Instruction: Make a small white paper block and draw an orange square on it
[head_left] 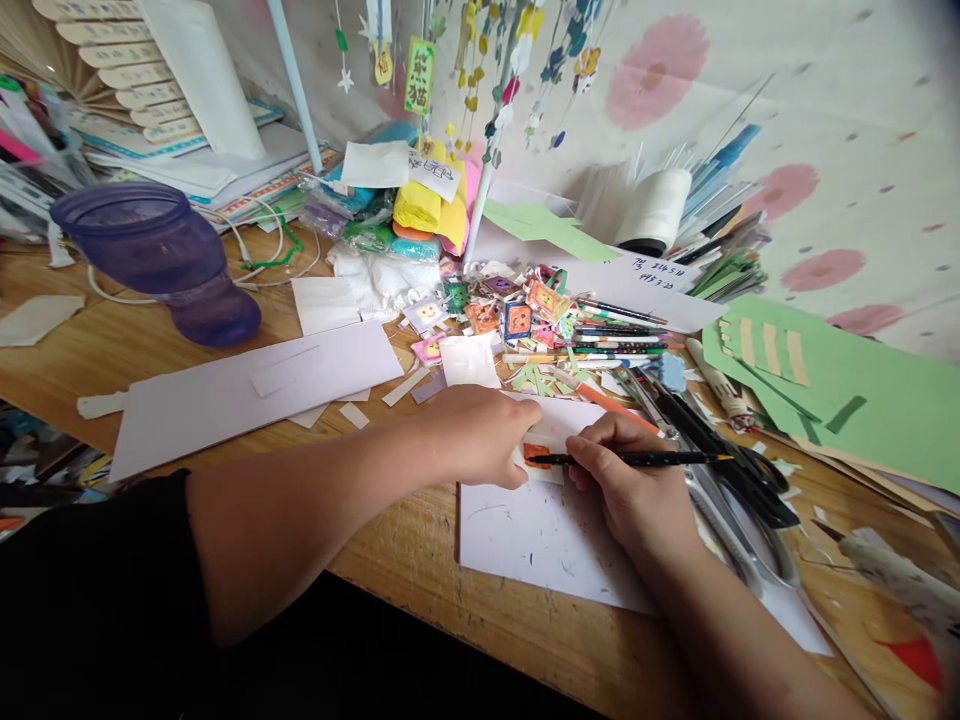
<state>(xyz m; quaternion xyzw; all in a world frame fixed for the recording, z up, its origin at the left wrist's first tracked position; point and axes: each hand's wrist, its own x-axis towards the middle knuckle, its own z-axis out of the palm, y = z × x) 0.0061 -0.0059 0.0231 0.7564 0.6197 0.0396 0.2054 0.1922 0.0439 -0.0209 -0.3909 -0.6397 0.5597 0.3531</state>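
Observation:
A thin black pen (652, 458) with a yellowish end is pinched in my right hand (619, 475). Its tip meets a small orange drawing (536, 455) on a pale paper piece (551, 473). My left hand (487, 435) reaches across from the left, fingers bent, thumb and forefinger holding the paper piece at its left side; its fingertips are partly hidden. Beneath both hands lies a white sheet (517, 535) with small pen marks. Just beyond my left hand is a blank white square of paper (470, 362).
Small coloured drawn cards (517, 320) pile up behind the hands, beside several pens (619, 340). Scissors (720, 450) lie right of my right hand, near green card (885, 390). At left are a purple boot-shaped cup (176, 265) and a long white board (225, 400).

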